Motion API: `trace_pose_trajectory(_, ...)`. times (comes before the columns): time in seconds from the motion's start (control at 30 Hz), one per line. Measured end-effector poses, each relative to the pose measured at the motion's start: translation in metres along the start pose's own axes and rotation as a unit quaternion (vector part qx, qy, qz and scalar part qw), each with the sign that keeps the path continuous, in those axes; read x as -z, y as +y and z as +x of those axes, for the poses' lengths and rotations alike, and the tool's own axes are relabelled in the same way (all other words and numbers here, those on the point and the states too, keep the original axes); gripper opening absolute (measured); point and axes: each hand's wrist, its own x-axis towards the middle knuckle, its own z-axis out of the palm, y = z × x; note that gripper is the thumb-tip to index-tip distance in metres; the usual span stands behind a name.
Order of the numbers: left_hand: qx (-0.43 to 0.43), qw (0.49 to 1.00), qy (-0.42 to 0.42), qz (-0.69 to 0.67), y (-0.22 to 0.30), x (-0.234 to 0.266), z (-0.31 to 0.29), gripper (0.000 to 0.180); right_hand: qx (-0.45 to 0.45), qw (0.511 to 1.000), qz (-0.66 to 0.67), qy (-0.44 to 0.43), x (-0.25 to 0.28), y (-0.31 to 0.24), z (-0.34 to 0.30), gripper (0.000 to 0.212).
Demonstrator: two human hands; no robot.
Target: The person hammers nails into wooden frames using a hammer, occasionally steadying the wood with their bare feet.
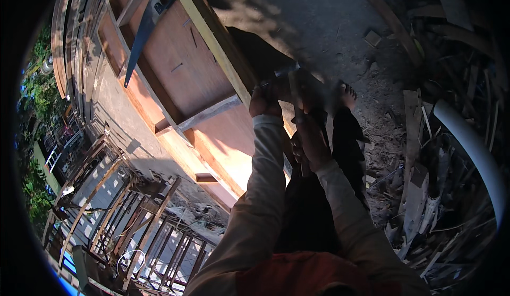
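My right hand (312,143) is wrapped round the handle of a hammer (295,91), which points away from me with its head near my left hand. My left hand (264,103) is closed at the near right edge of a wooden frame panel (215,41). Something small and light shows at its fingertips, too small and shaded to name. A handsaw (140,44) with a dark blade lies across the frame's ribs. Loose nails (177,66) rest on the plywood inside the frame.
Scrap wood (417,190) and a curved white pipe (473,147) lie on the right. Long planks (77,41) run along the far left, and a stack of slatted wooden pieces (143,232) stands at lower left. My feet are on the dirt ground (319,20) beside the panel.
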Motion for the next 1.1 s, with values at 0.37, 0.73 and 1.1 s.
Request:
trace_pose_trajectory(0.37,0.012,0.999,-0.014,-0.026,-0.018,-0.015,-0.01,0.03,0.028,0.996,-0.082,-0.021,0.026,0.024,0.017,0.032)
trace_pose_trajectory(0.73,-0.023,0.999,-0.042,-0.019,-0.017,0.007,0.007,0.028,-0.064,0.996,0.052,-0.035,0.012,0.043,0.018,0.033)
trace_pose_trajectory(1.1,-0.039,0.999,0.003,0.019,-0.012,-0.014,-0.009,0.025,-0.03,0.994,0.084,0.056,-0.005,0.018,0.0,0.038)
